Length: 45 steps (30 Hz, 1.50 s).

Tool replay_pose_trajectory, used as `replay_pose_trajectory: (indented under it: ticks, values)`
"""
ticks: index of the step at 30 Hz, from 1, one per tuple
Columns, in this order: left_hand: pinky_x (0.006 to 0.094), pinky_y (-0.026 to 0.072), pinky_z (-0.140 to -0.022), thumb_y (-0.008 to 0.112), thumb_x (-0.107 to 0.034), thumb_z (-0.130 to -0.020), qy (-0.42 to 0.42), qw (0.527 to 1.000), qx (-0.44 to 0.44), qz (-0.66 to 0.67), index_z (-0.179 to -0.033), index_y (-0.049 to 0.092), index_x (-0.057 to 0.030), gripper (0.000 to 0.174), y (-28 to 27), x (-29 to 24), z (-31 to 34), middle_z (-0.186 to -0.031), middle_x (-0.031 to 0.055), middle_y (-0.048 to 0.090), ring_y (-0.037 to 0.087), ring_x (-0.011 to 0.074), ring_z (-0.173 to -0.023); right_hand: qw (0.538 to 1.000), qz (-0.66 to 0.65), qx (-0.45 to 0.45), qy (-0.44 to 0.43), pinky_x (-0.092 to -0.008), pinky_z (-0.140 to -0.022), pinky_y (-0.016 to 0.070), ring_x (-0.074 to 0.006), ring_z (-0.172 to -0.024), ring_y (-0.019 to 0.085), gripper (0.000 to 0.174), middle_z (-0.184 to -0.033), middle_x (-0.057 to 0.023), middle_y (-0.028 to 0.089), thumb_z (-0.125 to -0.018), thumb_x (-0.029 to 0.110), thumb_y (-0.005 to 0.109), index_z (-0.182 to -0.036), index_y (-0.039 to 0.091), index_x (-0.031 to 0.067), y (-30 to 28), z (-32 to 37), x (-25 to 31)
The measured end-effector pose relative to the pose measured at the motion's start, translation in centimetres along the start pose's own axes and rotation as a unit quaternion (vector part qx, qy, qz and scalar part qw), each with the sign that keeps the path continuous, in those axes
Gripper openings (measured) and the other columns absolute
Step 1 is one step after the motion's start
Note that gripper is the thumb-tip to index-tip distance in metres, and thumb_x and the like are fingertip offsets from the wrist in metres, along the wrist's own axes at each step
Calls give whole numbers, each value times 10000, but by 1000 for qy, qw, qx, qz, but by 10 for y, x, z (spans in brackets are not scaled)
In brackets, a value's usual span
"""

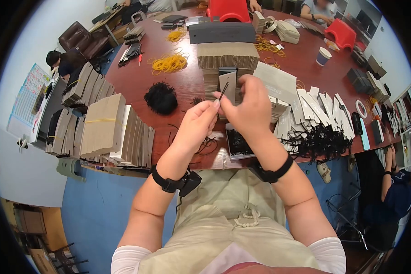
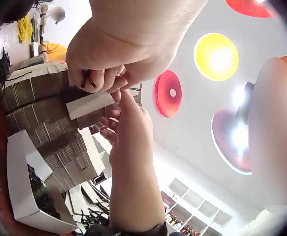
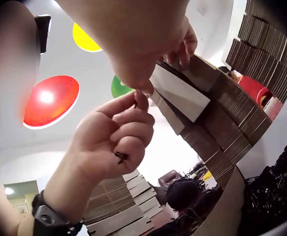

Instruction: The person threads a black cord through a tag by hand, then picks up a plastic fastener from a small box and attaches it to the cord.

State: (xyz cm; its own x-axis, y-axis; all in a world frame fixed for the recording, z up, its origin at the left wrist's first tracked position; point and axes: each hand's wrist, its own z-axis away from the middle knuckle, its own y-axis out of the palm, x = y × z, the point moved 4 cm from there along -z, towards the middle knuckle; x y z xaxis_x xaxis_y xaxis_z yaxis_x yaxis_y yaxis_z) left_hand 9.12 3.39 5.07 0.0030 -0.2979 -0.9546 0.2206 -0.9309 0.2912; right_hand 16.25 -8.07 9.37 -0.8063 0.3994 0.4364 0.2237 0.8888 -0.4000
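Head view: left hand (image 1: 197, 124) pinches black cord (image 1: 224, 90) above table (image 1: 301, 59); right hand (image 1: 252, 107) touches left, can't tell if gripping. One white box (image 1: 241, 157) near both; two red stools (image 1: 229, 11), one cup (image 1: 323, 56) farther back.

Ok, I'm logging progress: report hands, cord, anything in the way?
Left hand pinching black cord. Right hand meeting it, grip unclear. White box nearby, clear of the pinched cord.

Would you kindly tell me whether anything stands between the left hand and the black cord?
Nothing visible does: in the head view, the left hand pinches the black cord at its fingertips. The right hand is close beside, its thumb near those fingertips, but it does not block the pinch.
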Motion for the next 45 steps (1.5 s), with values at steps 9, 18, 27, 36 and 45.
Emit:
replay_pose_trajectory:
  ticks: [9,18,27,36,45]
  values:
    - [175,198,-415,472,-214,-953,5,1000,13,20,-842,550,-45,216,-8,0,14,-598,-61,401,270,10,-474,997,16,-74,-31,-385,-555,439,-283,-657,553,222,-759,-91,559,-661,104,737,-772,554,44,-11,2,-8]
    - [160,236,-438,513,-193,-936,53,999,-6,7,-933,580,-38,168,1,-7,25,-621,-76,431,328,-3,-511,973,-181,144,17,-354,-597,424,-300,-673,534,254,-714,-104,544,-660,136,754,-720,531,28,-16,17,-10]
    - [169,275,-447,509,-178,-936,26,999,18,-32,-938,576,-28,165,4,-9,34,-625,-60,445,354,5,-518,816,-463,234,254,-210,-606,439,-54,-674,540,156,-752,-14,623,-847,134,635,-905,625,-11,14,-1,-16]
    - [182,400,-555,539,-119,-911,53,997,-37,-51,-953,610,-4,141,-14,1,40,-738,-2,574,505,47,-629,739,-585,150,299,-210,-585,411,-66,-638,509,174,-716,5,570,-887,175,575,-791,575,30,5,3,-20]
    - [203,480,-680,618,17,-830,134,982,-122,-54,-946,637,12,118,-30,-7,42,-825,48,640,590,86,-720,539,-734,188,367,-211,-540,418,-92,-594,526,285,-858,-109,653,-876,99,569,-1138,560,-12,-8,15,-21]
